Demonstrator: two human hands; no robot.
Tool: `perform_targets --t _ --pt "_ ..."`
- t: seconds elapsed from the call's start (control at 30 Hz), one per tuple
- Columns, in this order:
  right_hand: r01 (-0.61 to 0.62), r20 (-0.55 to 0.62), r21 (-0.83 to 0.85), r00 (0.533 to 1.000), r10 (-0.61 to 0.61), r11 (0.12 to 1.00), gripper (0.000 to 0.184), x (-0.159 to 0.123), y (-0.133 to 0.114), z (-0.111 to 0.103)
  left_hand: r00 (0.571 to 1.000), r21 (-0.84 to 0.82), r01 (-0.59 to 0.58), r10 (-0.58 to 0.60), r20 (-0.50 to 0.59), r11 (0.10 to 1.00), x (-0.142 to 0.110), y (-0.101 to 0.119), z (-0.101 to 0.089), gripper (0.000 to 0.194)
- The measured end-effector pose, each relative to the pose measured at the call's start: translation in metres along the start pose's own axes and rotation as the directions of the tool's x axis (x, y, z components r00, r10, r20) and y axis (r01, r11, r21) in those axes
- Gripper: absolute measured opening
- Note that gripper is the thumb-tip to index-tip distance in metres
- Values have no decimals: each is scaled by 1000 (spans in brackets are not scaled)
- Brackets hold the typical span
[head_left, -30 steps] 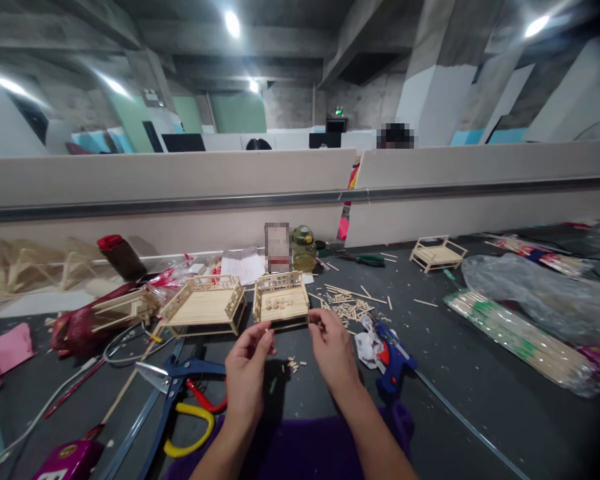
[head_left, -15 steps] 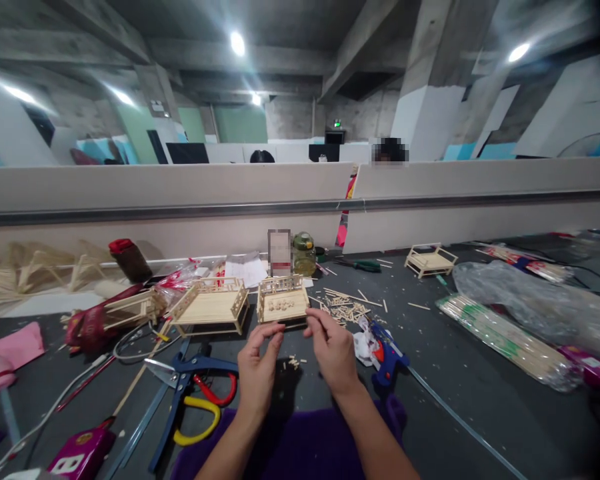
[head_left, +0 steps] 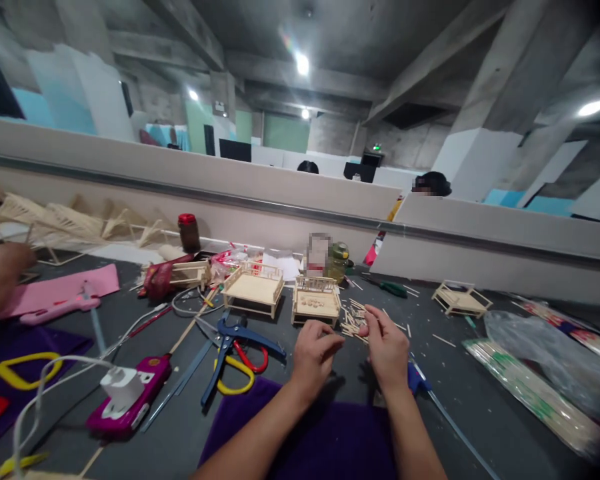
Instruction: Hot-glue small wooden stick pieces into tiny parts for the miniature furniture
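My left hand hovers in front of the small wooden bench model, thumb and fingertips pinched together; whatever they hold is too small to make out. Over the pile of short wooden sticks is my right hand, its thumb and fingers closed at the pile's edge, their contents unclear. Several pale round bits lie on the bench model's seat. Beside it stands a larger wooden bed-like model. A blue glue gun is partly hidden behind my right wrist. Below my forearms lies a purple cloth.
Left of my hands lie blue cutters, yellow-and-red-handled scissors and a magenta power strip with cables. Another person's hand is at the far left, near a pink glue gun. Bagged sticks lie right.
The view has turned left, shifting the table's contents rightward. My right hand has reached the stick pile, farther from my left hand. Another person's hand now shows at the left edge.
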State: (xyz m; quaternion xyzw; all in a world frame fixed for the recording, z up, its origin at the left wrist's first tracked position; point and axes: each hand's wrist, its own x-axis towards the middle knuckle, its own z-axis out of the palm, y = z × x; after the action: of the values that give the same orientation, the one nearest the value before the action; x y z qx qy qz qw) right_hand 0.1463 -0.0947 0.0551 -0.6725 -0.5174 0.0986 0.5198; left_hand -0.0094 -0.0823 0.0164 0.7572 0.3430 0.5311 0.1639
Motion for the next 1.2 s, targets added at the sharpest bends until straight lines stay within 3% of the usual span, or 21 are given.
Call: perform_targets --t 0.17,0.3,0.37,0.43,0.6,0.77,0.93,1.2 --pt "224 -53 -156 971 -235 962 46 -8 15 -4 998 11 -25 24 57 1000 0 -1 -2 22" --pt "-12 40 -151 999 18 989 44 -29 25 -13 997 -85 71 -69 31 994 0 -3 -1 22" --pt "-89 26 -200 995 96 976 43 -42 25 -21 987 -161 159 -162 -9 974 2 -5 -2 18" --pt "-93 -32 -257 996 88 962 43 -51 25 -28 965 -230 242 -258 -43 943 4 -9 -3 15" --pt "113 -103 -317 983 -152 942 46 -61 38 -39 912 -284 357 -397 -99 890 10 -27 -6 9" --pt "16 17 -249 1000 -12 968 39 -74 46 -42 890 -277 414 -450 -77 867 10 -35 -5 4" --pt "-39 48 -332 997 59 942 42 -85 33 -38 896 -271 426 -444 -6 863 9 -33 -1 6" --pt "5 34 -579 999 18 815 34 -87 29 -32 901 -257 432 -422 97 864 7 -39 3 15"
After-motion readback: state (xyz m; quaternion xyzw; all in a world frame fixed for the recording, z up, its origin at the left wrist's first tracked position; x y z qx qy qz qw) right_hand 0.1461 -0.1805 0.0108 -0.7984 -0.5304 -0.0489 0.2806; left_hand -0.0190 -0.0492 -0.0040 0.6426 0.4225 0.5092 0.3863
